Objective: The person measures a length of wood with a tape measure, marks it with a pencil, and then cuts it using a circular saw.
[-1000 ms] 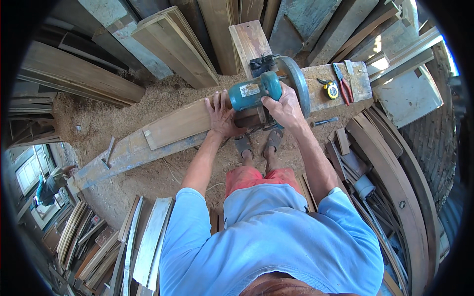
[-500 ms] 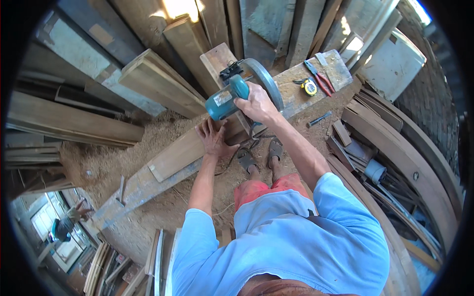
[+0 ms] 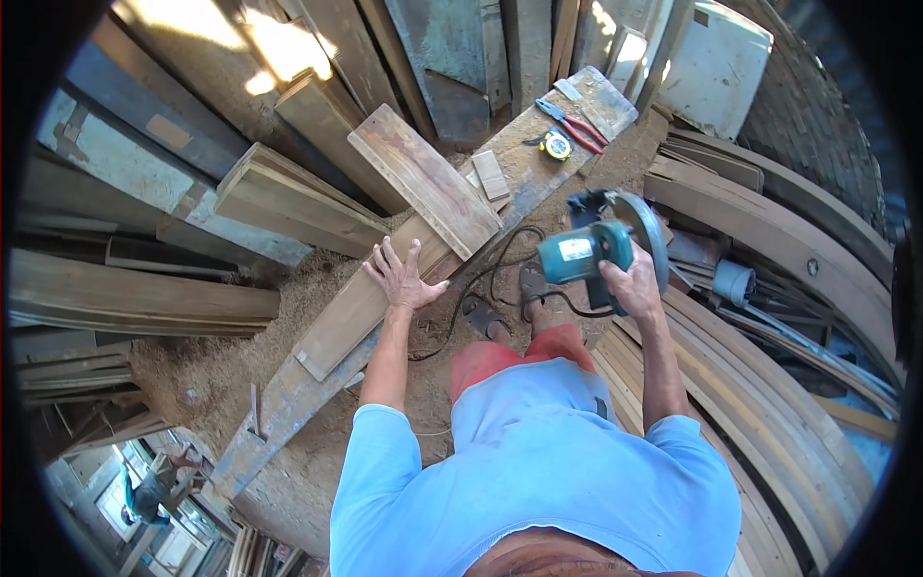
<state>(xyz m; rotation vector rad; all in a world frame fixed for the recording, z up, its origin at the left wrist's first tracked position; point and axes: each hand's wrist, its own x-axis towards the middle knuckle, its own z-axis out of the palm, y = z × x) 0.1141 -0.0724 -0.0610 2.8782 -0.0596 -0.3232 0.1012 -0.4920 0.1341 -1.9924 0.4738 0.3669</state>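
Note:
A teal circular saw [image 3: 572, 255] with a round metal guard hangs to the right of the bench plank, its handle in the grip of my right hand [image 3: 633, 284]. My left hand [image 3: 399, 279] has its fingers spread over a long pale board [image 3: 351, 317]; whether it touches the wood I cannot tell. Across that board, just beyond the left fingers, lies a shorter brown board [image 3: 423, 178]. A small wood block [image 3: 490, 176] rests at its right side. The saw's dark cord [image 3: 461, 303] loops down by my feet.
Red-handled pliers [image 3: 582, 130] and a yellow tape measure [image 3: 556, 145] lie on the far end of the bench plank [image 3: 260, 433]. Stacked boards [image 3: 288, 197] stand at the left, and long timbers [image 3: 760, 385] lie at the right. Another person [image 3: 149, 495] is at the lower left.
My right hand has carried the saw off the crosswise board, to the right and nearer my body. That board and the small block now show. My left hand's fingers are spread wider.

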